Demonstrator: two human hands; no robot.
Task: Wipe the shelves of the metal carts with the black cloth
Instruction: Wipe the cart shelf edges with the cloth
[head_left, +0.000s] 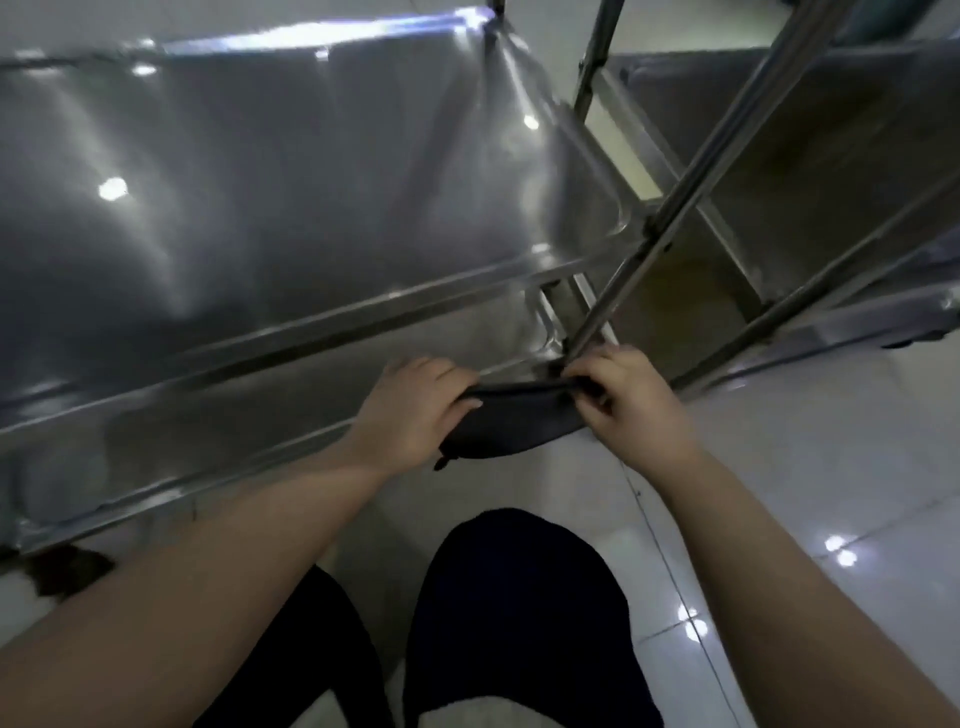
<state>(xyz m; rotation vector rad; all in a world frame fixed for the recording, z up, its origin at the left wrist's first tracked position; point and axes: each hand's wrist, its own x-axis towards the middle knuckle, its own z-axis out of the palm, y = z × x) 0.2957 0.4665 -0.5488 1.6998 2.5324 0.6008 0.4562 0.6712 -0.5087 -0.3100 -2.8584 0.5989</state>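
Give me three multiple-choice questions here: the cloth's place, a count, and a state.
1. Where is the black cloth? A on the upper shelf; B beside a cart's corner post; C on the floor tiles.
2. How many hands grip it? A none; B one; C two.
3. The cloth is: A stretched out; B balled up; C lying flat on a shelf.
B: it is at the post's foot. C: the left hand and right hand both grip it. A: its top edge spans between them.

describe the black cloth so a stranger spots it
Find the big steel cart at left. At its near right corner, the left hand and right hand hold the black cloth between them. Unlike the shiny metal, it is dark and limp.
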